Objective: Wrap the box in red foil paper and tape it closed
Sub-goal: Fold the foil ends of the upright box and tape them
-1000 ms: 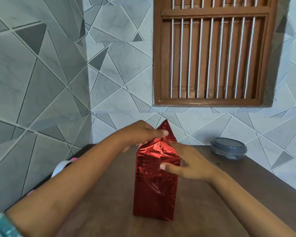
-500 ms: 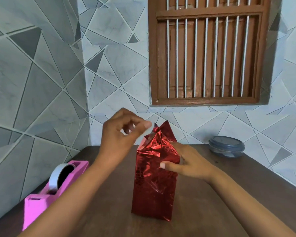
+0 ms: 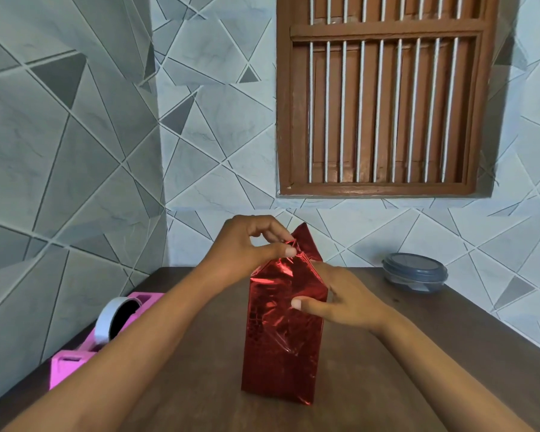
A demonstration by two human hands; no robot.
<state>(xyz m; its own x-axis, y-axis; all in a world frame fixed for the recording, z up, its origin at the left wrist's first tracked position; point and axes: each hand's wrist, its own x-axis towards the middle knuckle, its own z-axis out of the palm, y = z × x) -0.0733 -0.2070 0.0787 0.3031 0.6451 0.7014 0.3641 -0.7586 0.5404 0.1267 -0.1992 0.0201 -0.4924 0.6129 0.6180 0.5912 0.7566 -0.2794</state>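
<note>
Dark wooden bench (image 3: 387, 385) runs across the lower frame, and your two forearms come in over it from the bottom edge. At centre, nearest you, the box (image 3: 281, 347) stands upright on the bench. It is tall and narrow, covered in red foil (image 3: 286, 275) that is creased and wrinkled down the front face.

Your right hand (image 3: 343, 297) is at the box's right side, level with its upper part. The thumb lies against the front face and the fingers pass behind the box, out of sight, so this grip is clamped on the box. Your left hand (image 3: 247, 244) is just left of the box top. Its grip is together on the foil: thumb and forefinger pinch a crumpled bunch at the top, and the other fingers curl above. Behind that pinch a pointed flap of foil sticks up.

At lower left, partly behind your left forearm, a pink dispenser (image 3: 72, 363) sits on the bench beside the wall (image 3: 75, 151), with a roll of pale tape (image 3: 102, 325) in it. Farther back, right of centre, a round tub (image 3: 415, 275) with a blue-grey lid sits by the bench's far edge, well apart from the box. Behind everything, the grey triangle-tiled walls meet in a corner at upper left. A brown wooden shutter (image 3: 384, 98) with pale vertical bars fills the upper right.
</note>
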